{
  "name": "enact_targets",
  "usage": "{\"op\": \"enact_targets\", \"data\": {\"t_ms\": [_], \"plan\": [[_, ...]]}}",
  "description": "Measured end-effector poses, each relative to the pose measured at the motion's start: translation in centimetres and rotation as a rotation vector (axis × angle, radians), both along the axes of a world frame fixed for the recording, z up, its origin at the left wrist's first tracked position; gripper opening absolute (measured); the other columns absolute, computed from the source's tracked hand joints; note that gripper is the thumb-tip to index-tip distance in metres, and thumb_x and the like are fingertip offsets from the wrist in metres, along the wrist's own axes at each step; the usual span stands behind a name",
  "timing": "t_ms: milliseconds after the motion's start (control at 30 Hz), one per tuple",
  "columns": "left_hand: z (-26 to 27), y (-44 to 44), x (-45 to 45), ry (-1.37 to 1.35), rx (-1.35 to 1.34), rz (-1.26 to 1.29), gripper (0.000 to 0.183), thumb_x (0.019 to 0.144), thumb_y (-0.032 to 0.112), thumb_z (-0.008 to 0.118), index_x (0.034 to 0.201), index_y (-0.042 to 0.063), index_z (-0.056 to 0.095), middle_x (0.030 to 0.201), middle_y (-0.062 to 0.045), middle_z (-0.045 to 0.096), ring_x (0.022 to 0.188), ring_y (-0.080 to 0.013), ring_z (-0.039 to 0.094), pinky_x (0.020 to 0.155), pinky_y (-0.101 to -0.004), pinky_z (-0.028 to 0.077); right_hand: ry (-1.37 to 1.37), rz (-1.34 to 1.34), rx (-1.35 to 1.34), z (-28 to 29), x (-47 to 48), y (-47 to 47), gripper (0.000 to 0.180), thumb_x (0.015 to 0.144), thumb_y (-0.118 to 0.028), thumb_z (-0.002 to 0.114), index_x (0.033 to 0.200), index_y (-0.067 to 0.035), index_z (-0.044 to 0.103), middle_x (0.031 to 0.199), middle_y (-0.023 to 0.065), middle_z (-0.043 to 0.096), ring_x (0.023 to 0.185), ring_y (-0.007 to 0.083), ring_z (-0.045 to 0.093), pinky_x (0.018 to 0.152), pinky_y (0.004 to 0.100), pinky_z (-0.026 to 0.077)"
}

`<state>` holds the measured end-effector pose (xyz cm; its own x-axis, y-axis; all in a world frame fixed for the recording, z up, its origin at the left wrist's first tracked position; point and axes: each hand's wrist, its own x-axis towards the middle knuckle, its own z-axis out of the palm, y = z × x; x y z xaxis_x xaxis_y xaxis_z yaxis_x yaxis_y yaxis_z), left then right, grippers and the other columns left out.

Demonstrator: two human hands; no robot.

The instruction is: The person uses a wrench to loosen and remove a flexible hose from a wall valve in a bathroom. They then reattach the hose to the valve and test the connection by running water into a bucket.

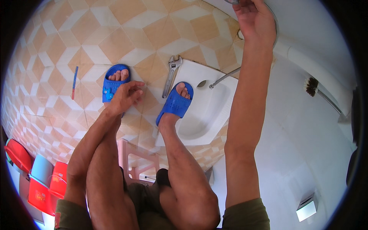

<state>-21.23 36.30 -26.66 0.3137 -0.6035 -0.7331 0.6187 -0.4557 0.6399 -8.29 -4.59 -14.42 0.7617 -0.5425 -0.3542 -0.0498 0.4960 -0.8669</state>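
Observation:
My left hand (126, 96) hangs above the left blue slipper (116, 84), its fingers loosely apart and holding nothing. At the top edge, my right hand (257, 21) is raised with bent fingers beside a shiny metal fitting (231, 1); the frame cuts off the fingertips, so their hold is hidden. Behind that wrist runs a thin metallic hose (276, 24). A flexible metal hose (227, 77) reaches over the white squat toilet pan (218, 100), its nut end near the drain hole (201, 83). On the tiles against the pan's left edge lies an adjustable wrench (172, 75).
A thin blue-and-red strip (75, 83) lies on the tiled floor. Beneath me is a pink plastic stool (123, 152). Red buckets (40, 194) and a grey-blue one (41, 169) stand lower left. A white pipe (313, 64), brush (312, 86) and metal box (307, 211) are at right.

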Motion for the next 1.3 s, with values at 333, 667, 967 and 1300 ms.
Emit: {"op": "enact_targets", "data": {"t_ms": [333,667,967,1300], "plan": [[0.3,0.0,0.4,0.069,0.015,0.048,0.040,0.105,0.017,0.060,0.140,-0.002,0.055,0.106,-0.010,0.069,0.085,-0.0150,0.069,0.069,-0.0276,0.059,0.047,-0.108,-0.030,0.3,0.6,0.6,0.012,0.092,-0.010,0.079,0.094,-0.007,0.067,0.085,0.0027,0.065,0.079,0.0141,0.063,0.073,0.0270,0.056],[0.1,0.1,0.4,0.072,0.000,0.079,0.040,0.104,0.018,0.062,0.138,-0.002,0.057,0.104,-0.009,0.069,0.083,-0.0142,0.069,0.068,-0.0273,0.060,0.071,-0.201,-0.104,-0.1,1.0,0.1,0.019,0.089,-0.010,0.081,0.100,-0.002,0.067,0.095,0.0080,0.067,0.088,0.0184,0.065,0.079,0.0368,0.056],[0.4,0.0,0.5,0.079,-0.007,0.094,0.039,0.104,0.018,0.061,0.138,-0.002,0.057,0.104,-0.010,0.070,0.082,-0.0152,0.071,0.067,-0.0273,0.060,0.172,-0.270,-0.102,0.9,0.8,0.8,0.024,0.087,-0.005,0.082,0.103,0.001,0.065,0.100,0.0104,0.064,0.097,0.0232,0.065,0.094,0.0422,0.056],[0.3,0.1,0.5,0.115,0.006,0.127,0.040,0.105,0.019,0.061,0.138,-0.002,0.056,0.106,-0.010,0.070,0.082,-0.0155,0.071,0.067,-0.0277,0.060,-0.051,-0.217,0.012,0.2,0.4,1.3,0.020,0.088,-0.005,0.080,0.101,-0.001,0.066,0.103,0.0116,0.065,0.097,0.0236,0.065,0.092,0.0399,0.057]]}}
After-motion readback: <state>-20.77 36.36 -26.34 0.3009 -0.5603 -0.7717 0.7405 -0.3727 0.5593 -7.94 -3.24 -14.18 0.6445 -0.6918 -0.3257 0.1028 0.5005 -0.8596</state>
